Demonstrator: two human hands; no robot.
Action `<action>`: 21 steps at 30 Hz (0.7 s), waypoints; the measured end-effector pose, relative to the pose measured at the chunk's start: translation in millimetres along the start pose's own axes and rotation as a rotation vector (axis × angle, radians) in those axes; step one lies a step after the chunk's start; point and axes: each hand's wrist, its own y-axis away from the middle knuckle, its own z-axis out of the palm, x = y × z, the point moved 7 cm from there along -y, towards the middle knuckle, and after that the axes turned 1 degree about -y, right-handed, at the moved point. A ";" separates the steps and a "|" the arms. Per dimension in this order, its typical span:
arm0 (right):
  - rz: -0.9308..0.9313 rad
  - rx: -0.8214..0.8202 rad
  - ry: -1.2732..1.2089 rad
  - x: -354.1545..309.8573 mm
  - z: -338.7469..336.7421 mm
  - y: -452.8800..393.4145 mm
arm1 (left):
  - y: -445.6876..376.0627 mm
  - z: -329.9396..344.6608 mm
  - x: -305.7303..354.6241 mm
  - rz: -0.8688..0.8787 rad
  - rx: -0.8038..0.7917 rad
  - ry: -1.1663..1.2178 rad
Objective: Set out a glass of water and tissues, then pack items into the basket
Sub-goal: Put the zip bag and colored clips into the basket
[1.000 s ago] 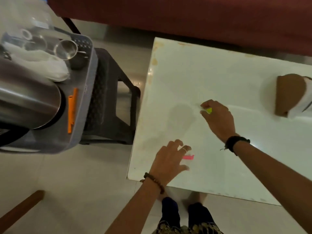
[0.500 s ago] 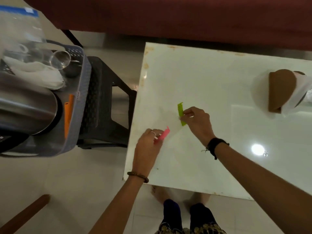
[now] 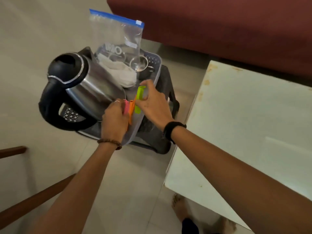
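basket (image 3: pixel 135 132): kettle (image 3: pixel 87 85), cloth (image 3: pixel 121 73), orange clip (image 3: pixel 131 108) | left hand (image 3: pixel 114 120) holds pink clip (image 3: pixel 125 106) | right hand (image 3: pixel 152 105) holds green clip (image 3: pixel 139 98)

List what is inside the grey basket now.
Basket holds kettle, zip bag, white cloth, steel cup, orange clip. Kettle and hands cover the floor.

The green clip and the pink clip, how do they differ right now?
The green clip is lime and sits in the right hand; the pink clip is in the left hand. The green one shows most of its length, the pink is mostly hidden by fingers. Both are held over the basket.
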 end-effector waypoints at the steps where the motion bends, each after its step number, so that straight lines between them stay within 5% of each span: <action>1: -0.015 -0.007 0.130 0.2 9.8 -5.0 | -2.6 6.4 -4.3 -0.004 -0.030 -0.024; 6: -0.027 -0.015 0.566 12.8 35.4 -16.4 | -11.7 27.7 -20.3 -0.029 -0.084 -0.026; 15: -0.163 0.121 0.176 17.9 -17.9 4.5 | 14.0 21.0 32.9 0.214 0.050 0.152; 21: -0.028 0.179 0.290 96.5 -105.4 68.1 | 81.0 85.0 122.3 0.355 -0.139 0.216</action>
